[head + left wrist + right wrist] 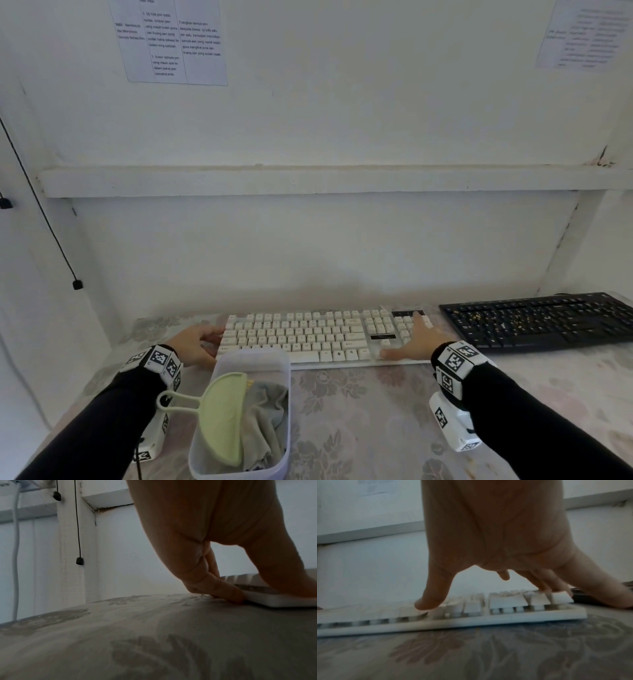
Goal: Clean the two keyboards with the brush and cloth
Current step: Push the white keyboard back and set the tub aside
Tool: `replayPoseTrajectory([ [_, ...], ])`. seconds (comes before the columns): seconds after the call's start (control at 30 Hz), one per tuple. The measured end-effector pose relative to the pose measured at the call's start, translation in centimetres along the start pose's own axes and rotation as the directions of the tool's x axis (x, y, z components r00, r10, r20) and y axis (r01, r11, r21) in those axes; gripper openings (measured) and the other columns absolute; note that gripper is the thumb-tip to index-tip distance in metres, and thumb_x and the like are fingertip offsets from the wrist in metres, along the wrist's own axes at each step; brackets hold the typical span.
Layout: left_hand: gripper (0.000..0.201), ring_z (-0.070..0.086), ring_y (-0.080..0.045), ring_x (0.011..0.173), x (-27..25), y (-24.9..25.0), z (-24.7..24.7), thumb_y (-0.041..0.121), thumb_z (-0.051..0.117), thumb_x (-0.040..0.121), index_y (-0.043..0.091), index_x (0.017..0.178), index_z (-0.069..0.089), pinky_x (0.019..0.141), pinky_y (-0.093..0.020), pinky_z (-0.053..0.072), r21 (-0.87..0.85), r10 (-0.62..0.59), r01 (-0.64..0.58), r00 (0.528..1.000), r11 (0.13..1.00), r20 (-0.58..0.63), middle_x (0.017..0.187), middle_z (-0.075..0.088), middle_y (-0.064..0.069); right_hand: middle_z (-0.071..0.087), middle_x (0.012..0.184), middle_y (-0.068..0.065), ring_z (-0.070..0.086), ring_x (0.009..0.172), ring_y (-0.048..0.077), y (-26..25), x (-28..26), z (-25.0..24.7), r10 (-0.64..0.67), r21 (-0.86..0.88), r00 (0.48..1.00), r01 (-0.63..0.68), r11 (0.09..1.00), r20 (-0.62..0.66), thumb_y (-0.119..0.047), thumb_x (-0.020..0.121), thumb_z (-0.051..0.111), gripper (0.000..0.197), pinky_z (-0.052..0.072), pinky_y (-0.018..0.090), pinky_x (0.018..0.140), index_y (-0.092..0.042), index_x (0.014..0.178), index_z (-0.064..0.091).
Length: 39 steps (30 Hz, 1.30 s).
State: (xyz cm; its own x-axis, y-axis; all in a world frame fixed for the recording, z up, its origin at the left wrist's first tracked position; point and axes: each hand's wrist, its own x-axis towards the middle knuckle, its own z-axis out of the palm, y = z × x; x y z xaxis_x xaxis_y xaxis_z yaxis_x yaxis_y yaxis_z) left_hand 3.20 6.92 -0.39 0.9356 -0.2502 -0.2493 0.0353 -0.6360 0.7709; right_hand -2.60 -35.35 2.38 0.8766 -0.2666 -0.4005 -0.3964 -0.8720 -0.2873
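At the bottom of the head view, nearest the camera, stands a clear tub (239, 466) with the green brush (224, 416) and the grey cloth (265, 416) inside; the handle of the brush sticks out to the left over the rim. Both tools are not yet in use.

Behind the tub, in the lower middle of the frame, lies the white keyboard (308, 334) on a flowered tablecloth (359, 428). The left hand (193, 344) grips its left end: in the left wrist view the fingers (228, 592) go under the edge and the thumb lies on top. The right hand (416, 339) is spread wide on the right end, the thumb pressing the front keys and the fingers resting on the number pad, holding nothing.

The black keyboard (541, 322) is at the right edge of the frame, just beside the white one, with small crumbs on its keys.

The step seems to be placing or steadying the white keyboard before cleaning. The next move probably needs one hand to leave the keyboard and reach down to the tub for the brush.
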Motion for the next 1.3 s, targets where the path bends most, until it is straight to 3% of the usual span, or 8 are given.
replayPoseTrajectory([
  [0.2, 0.078, 0.066, -0.009, 0.074, -0.1, -0.3, -0.2, 0.001, 0.074, 0.053, 0.007, 0.128, 0.054, 0.075, -0.020, 0.050, -0.025, -0.008, 0.008, 1.000, 1.000, 0.009, 0.100, 0.067, -0.004, -0.008, 0.151, 0.031, 0.000, 0.139, 0.050, -1.6, 0.3, 2.6, 0.096, -0.086, 0.993, -0.102, 0.991, -0.072, -0.075, 0.053, 0.068, 0.142, 0.009, 0.064, 0.111, -0.017, 0.145, -0.022],
  [0.3, 0.080, 0.056, 0.006, 0.049, 0.0, -0.5, -0.1, -0.002, 0.069, 0.053, 0.005, 0.130, 0.052, 0.059, -0.009, 0.045, -0.054, -0.018, 0.020, 0.999, 0.998, 0.031, 0.090, 0.067, 0.000, -0.007, 0.152, 0.029, 0.000, 0.139, 0.050, -2.3, -0.4, 2.7, 0.148, -0.116, 0.982, -0.161, 0.980, -0.114, -0.071, 0.061, 0.068, 0.129, 0.011, 0.064, 0.111, -0.021, 0.147, -0.015],
  [0.57, 0.070, 0.058, 0.006, 0.049, -1.0, 0.1, 0.4, -0.026, 0.053, 0.075, 0.019, 0.128, 0.046, 0.055, -0.008, 0.045, -0.094, -0.041, 0.041, 0.999, 0.995, -0.005, 0.082, 0.072, 0.006, 0.003, 0.155, 0.016, 0.010, 0.141, 0.041, -1.4, 0.3, 2.7, 0.182, -0.067, 0.974, -0.192, 0.979, -0.135, -0.048, 0.071, 0.064, 0.100, 0.015, 0.057, 0.112, -0.021, 0.147, 0.005],
  [0.73, 0.066, 0.069, -0.018, 0.089, -1.1, -1.5, -0.3, -0.002, 0.074, 0.060, 0.003, 0.125, 0.060, 0.078, -0.029, 0.057, -0.143, -0.130, 0.119, 0.989, 0.982, -0.069, 0.094, 0.073, -0.002, 0.029, 0.146, 0.016, 0.030, 0.135, 0.030, 0.2, -0.7, 1.8, 0.058, 0.013, 0.977, -0.056, 0.998, -0.206, -0.024, 0.085, 0.055, 0.067, 0.028, 0.040, 0.111, -0.004, 0.141, 0.023],
  [0.8, 0.054, 0.064, -0.027, 0.088, -1.6, -1.8, -0.5, -0.013, 0.070, 0.072, -0.005, 0.124, 0.056, 0.066, -0.027, 0.059, -0.251, -0.239, 0.202, 0.963, 0.947, -0.124, 0.096, 0.066, -0.011, 0.041, 0.138, 0.015, 0.041, 0.126, 0.029, 1.3, -0.9, 1.3, 0.032, 0.056, 0.968, -0.019, 0.998, -0.250, -0.015, 0.085, 0.053, 0.051, 0.038, 0.035, 0.103, -0.006, 0.133, 0.038],
  [1.0, 0.020, 0.055, -0.012, 0.032, -5.9, 0.2, -2.9, -0.010, 0.047, 0.092, -0.001, 0.107, 0.056, 0.035, -0.017, 0.044, -0.351, -0.406, 0.260, 0.795, 0.900, -0.451, 0.076, 0.053, -0.014, 0.064, 0.100, 0.011, 0.061, 0.097, 0.023, 4.1, -2.1, -0.1, -0.029, 0.103, 0.941, 0.068, 0.992, -0.338, -0.016, 0.093, 0.047, 0.021, 0.046, 0.029, 0.084, -0.012, 0.077, 0.060],
  [1.17, 0.030, 0.059, -0.042, 0.103, -10.9, 3.8, -5.1, 0.000, 0.052, 0.088, -0.001, 0.115, 0.065, 0.098, -0.042, 0.045, -0.058, -0.225, 0.299, 0.563, 0.953, -0.796, 0.113, 0.064, -0.025, 0.064, 0.116, 0.012, 0.060, 0.107, 0.024, 6.0, -2.6, -0.8, -0.084, 0.165, 0.956, 0.134, 0.977, -0.280, -0.011, 0.093, 0.049, 0.021, 0.044, 0.027, 0.092, -0.008, 0.103, 0.068],
  [1.3, 0.031, 0.052, -0.041, 0.116, -13.9, 8.4, -4.3, 0.004, 0.048, 0.090, 0.002, 0.116, 0.065, 0.105, -0.040, 0.035, -0.065, -0.124, 0.170, 0.366, 0.983, -0.922, 0.121, 0.061, -0.023, 0.063, 0.119, 0.010, 0.056, 0.114, 0.023, 6.7, -3.1, -1.0, -0.155, 0.151, 0.952, 0.199, 0.968, -0.265, -0.009, 0.093, 0.047, 0.025, 0.041, 0.027, 0.098, -0.006, 0.107, 0.067],
])
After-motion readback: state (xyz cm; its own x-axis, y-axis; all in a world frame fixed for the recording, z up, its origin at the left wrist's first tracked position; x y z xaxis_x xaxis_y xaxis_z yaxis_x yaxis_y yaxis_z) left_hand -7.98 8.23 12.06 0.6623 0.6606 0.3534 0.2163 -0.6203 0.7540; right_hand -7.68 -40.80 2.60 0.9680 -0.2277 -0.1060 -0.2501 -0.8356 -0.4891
